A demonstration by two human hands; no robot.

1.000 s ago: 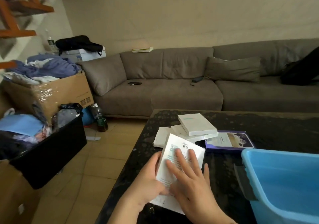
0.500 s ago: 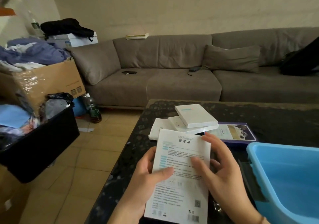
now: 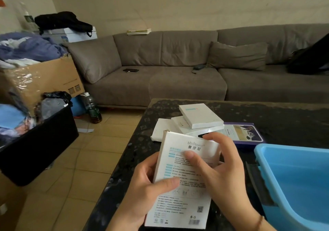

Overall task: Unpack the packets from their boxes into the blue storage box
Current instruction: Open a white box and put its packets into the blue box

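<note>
I hold a flat white box (image 3: 179,204) with printed text upright over the dark table (image 3: 267,116). My left hand (image 3: 147,186) grips its left edge, thumb across the face. My right hand (image 3: 219,173) curls round its right edge near the top, thumb on the face. Behind it lies a stack of white boxes (image 3: 199,116) and a purple box (image 3: 243,132). The blue storage box (image 3: 293,182) stands at the right; no packets show in the part I can see.
A grey sofa (image 3: 178,67) runs behind the table. At the left on the tiled floor stand a black bin (image 3: 35,141) full of clothes, a cardboard box (image 3: 44,77) and a bottle (image 3: 92,108).
The box has been lifted closer to me and tilted more upright. My right hand shifted from flat on its face to gripping its right edge near the top.
</note>
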